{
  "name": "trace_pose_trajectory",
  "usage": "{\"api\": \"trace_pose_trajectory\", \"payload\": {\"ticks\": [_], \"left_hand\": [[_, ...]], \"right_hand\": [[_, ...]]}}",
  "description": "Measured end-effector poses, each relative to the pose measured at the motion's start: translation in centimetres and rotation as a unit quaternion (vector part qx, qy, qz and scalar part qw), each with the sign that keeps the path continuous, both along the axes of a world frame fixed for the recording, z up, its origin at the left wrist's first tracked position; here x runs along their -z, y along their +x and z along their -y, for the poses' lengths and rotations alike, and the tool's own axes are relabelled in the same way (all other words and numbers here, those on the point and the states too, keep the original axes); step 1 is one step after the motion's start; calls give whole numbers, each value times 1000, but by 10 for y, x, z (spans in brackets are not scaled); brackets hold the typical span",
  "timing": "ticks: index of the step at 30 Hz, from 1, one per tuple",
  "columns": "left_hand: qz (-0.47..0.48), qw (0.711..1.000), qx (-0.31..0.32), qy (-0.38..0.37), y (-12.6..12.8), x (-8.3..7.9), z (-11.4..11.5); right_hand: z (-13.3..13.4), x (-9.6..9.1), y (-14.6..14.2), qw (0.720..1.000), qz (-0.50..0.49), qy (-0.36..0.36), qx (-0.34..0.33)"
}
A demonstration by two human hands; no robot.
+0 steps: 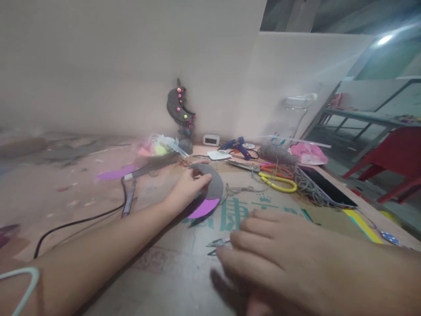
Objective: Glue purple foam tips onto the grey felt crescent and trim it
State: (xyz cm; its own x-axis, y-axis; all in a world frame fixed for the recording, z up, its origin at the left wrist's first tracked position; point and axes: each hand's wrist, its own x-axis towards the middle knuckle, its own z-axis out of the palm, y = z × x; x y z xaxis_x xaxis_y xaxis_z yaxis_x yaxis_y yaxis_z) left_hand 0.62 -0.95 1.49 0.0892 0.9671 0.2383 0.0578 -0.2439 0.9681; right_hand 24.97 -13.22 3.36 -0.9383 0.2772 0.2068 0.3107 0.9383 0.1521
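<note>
Left hand (pixel 189 188) — fingers closed on the inner edge of the grey crescent (pixel 216 183), which lies on the cardboard sheet (pixel 177 263) over a purple piece (pixel 205 209). Right hand (pixel 272 256) — flat, fingers together, beside small metal snips (pixel 218 242).

A handicraft workspace.
Beyond the right hand (pixel 279 259), a glue gun (pixel 237 146), scissors (pixel 276 177) and twine (pixel 276 153) clutter the counter (pixel 66 193).

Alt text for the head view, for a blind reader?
The person's left hand rests on a grey crescent lying over a purple piece on a cardboard sheet. The right hand, blurred, is close to the camera. Scissors, twine and a blue glue gun lie behind.
</note>
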Motion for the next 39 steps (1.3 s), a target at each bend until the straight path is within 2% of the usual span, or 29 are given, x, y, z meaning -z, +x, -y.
{"api": "trace_pose_trajectory", "payload": {"ticks": [2, 4, 7, 12, 15, 17, 20, 24, 27, 29, 32, 39], "left_hand": [[20, 1000, 13, -7, 0, -2, 2], [32, 999, 29, -24, 1, -2, 3], [49, 997, 48, -37, 3, 0, 4], [81, 994, 57, -48, 4, 1, 5], [86, 992, 73, -54, 4, 1, 6], [86, 991, 84, -53, 4, 1, 6], [72, 993, 89, -36, 3, 3, 4], [33, 995, 93, -1, 1, 7, 3], [-30, 995, 82, 48, 1, 6, 6], [-86, 990, 60, 96, 0, 3, 11], [-141, 980, 56, 125, 1, -1, 19], [-141, 980, 15, 138, 1, -2, 24]], "right_hand": [[-27, -19, -27, 998, 58, -16, 19], [-44, -27, -44, 997, 75, -12, 34], [-48, -23, -49, 996, 81, -19, 27], [-43, -12, -46, 998, 55, 15, -7], [-49, -12, -46, 999, -26, -18, -19], [-57, -13, -44, 991, -114, -62, 11], [-75, -13, -39, 960, -229, -117, 109], [-97, -4, -38, 925, -259, -167, 224], [-106, 4, -41, 897, -263, -230, 273], [-108, 8, -44, 882, -272, -261, 284], [-107, 10, -45, 878, -282, -274, 273], [-100, 6, -48, 879, -260, -311, 252]]}}
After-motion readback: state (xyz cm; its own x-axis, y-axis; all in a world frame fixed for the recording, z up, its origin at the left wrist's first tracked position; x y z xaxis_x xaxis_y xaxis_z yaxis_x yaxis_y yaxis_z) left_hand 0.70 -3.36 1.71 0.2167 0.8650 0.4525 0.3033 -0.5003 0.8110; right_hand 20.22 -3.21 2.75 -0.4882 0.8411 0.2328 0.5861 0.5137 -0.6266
